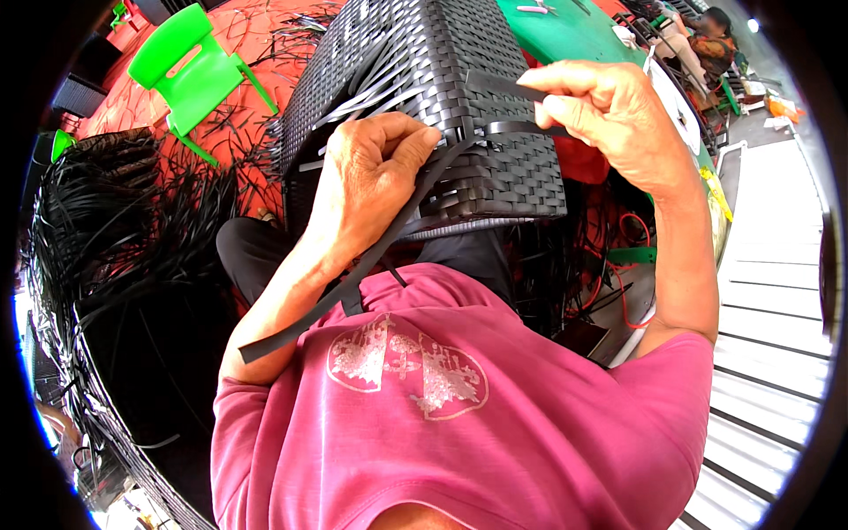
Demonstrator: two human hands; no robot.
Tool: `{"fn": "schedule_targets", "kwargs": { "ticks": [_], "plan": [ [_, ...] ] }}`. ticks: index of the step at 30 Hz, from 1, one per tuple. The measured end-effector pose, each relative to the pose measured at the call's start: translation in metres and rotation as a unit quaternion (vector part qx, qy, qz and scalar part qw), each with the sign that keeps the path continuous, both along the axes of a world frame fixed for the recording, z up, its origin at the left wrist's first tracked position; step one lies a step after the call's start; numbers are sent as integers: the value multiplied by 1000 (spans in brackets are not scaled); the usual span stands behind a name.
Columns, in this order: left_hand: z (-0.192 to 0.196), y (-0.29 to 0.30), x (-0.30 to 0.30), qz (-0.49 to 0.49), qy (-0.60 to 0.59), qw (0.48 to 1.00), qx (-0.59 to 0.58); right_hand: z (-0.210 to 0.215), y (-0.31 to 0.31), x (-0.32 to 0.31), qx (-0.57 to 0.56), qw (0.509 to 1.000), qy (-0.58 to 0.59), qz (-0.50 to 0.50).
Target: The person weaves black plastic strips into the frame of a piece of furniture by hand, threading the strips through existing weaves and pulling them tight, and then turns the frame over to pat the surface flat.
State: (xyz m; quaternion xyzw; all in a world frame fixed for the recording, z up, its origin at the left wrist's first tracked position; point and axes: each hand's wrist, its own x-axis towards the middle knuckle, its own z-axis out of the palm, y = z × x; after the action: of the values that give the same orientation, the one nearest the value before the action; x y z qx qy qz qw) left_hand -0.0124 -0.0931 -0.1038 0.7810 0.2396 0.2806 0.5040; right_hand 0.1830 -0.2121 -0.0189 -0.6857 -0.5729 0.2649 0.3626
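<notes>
In front of me a black woven piece of furniture (503,97) stands tilted at my knees, its corner edge toward me. My left hand (375,168) is closed in a pinch against that edge; what lies between thumb and forefinger is hidden. To the right of the corner, my right hand (609,110) pinches a flat black plastic strip (512,127) drawn out from the weave. Another long strip (375,252) runs from the corner down across my left forearm. Loose strip ends (380,84) fan out on the left face, beyond my left hand.
A green plastic chair (190,75) stands on the red floor covering at far left. Bundled black strips (97,203) heap at my left. A green table (574,31) with pliers (534,9) is beyond the weave. White slats (768,291) lie right; a person (707,44) sits far right.
</notes>
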Motion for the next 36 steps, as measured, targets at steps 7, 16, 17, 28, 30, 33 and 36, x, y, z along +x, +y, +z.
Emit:
{"fn": "schedule_targets", "kwargs": {
  "ticks": [7,16,17,28,30,33,36],
  "plan": [
    [-2,-24,5,9,-28,985,-168,-1,10,-11,-45,991,-125,30],
    [-10,-25,1,25,-70,954,-289,2,32,-20,-124,968,-212,52],
    [-12,-25,1,27,-81,956,-279,1,34,-18,-126,965,-220,60],
    [-17,-17,4,-6,-95,924,-370,-3,50,-29,-153,947,-244,141],
    [-18,-14,4,-10,-59,971,-230,-3,50,-29,-151,947,-242,151],
    [-18,-4,5,-18,-40,999,-7,-1,49,-33,-130,934,-287,166],
    [-19,18,7,-95,-18,991,88,-2,46,-33,-143,934,-290,150]
  ]
}}
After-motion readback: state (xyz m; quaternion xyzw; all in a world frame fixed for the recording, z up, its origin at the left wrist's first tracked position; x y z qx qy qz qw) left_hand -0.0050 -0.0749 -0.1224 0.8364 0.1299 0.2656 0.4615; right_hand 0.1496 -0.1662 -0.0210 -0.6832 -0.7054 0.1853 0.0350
